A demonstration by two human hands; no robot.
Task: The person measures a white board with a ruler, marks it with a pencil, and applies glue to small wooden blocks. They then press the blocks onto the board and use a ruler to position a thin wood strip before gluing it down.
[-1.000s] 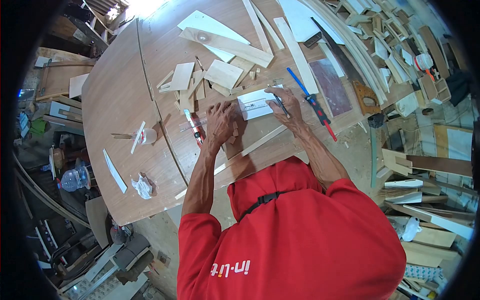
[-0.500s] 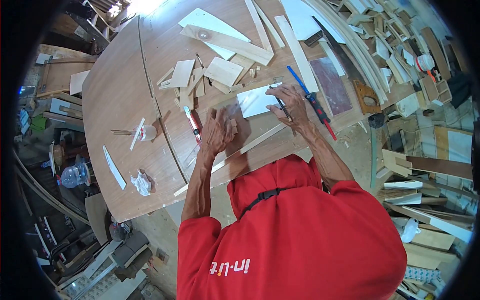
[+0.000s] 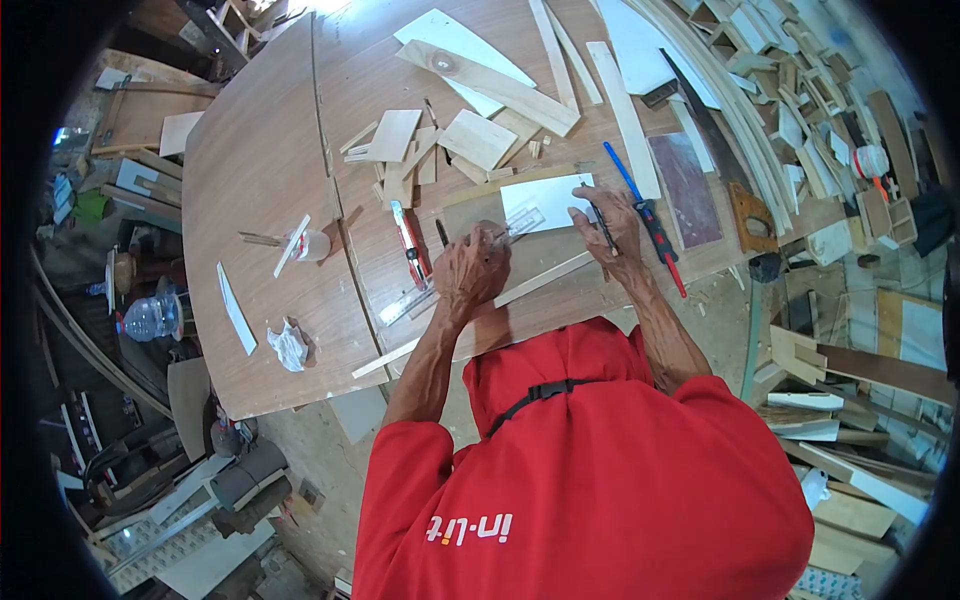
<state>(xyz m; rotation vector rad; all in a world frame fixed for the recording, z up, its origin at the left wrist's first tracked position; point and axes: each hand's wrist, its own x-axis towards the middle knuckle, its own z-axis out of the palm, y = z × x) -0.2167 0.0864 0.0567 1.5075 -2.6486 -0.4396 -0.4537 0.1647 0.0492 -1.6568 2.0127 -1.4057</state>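
Note:
My left hand (image 3: 473,266) is closed around a clear ruler (image 3: 526,220), whose graduated end reaches onto a white rectangular piece (image 3: 548,203); its other end sticks out behind the hand, over the table. A short dark stick (image 3: 442,232) shows beside these fingers. In my right hand (image 3: 615,228) is a slim dark pencil (image 3: 603,228), gripped at the right edge of the white piece. That piece lies on a brown board (image 3: 470,214). To the left is a red and white utility knife (image 3: 409,245). A blue and red tool (image 3: 648,222) lies right of my right hand.
Wood offcuts (image 3: 478,139) lie beyond the hands on the wooden table (image 3: 250,150). A handsaw (image 3: 752,215) rests at the right edge. A cup (image 3: 314,246) with sticks and a crumpled white wad (image 3: 289,345) are at left. A thin wood strip (image 3: 540,280) runs along the near edge.
My left hand now grips the clear ruler and has brought its end onto the white piece. My right hand keeps the pencil. The whole view has shifted slightly.

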